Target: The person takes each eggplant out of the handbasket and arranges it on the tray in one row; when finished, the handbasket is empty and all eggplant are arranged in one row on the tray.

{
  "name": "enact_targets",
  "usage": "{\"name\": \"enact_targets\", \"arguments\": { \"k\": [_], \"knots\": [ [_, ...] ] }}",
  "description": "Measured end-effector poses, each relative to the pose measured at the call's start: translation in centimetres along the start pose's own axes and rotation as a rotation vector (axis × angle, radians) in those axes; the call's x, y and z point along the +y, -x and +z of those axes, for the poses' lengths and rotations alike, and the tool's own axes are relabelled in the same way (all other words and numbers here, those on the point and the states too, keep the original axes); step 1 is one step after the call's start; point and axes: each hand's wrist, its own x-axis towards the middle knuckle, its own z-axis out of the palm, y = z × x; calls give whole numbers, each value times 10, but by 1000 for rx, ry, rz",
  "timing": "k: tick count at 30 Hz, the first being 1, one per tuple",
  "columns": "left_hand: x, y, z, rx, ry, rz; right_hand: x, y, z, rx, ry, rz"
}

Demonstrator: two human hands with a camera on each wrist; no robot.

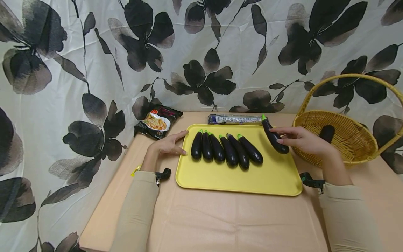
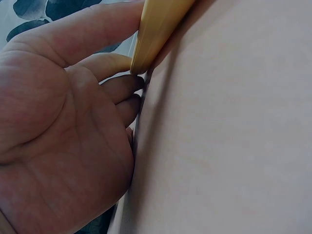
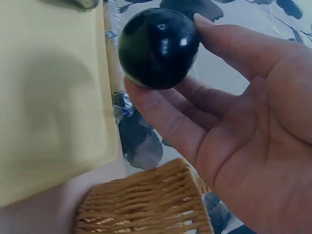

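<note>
Over the right part of the yellow tray point(image 1: 220, 180), my right hand point(image 1: 299, 140) pinches a dark, glossy eggplant point(image 1: 274, 137) between thumb and fingers. The right wrist view shows the rounded end of this eggplant point(image 3: 161, 48), raised above the tray. Several more eggplants point(image 1: 231, 152) lie side by side on the tray's left and middle, green stem ends toward the back. My left hand point(image 1: 167, 145) rests against the tray's left edge, thumb and fingers extended. In the left wrist view, the fingertips touch the tray's side point(image 2: 158, 29).
A wicker basket point(image 1: 349, 147) with a tall handle stands right of the tray, one dark eggplant point(image 1: 327, 133) inside it. Behind the tray lies a long silvery-blue package point(image 1: 234, 119). A black noodle packet point(image 1: 158, 122) sits at the back left. A floral curtain point(image 1: 248, 52) hangs behind the table.
</note>
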Motion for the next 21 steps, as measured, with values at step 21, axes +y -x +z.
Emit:
{"name": "enact_targets", "arguments": {
  "k": [21],
  "knots": [
    [-2,-1,0,8,-5,10,-4,-15,26,-147,-5,34]
  ]
}}
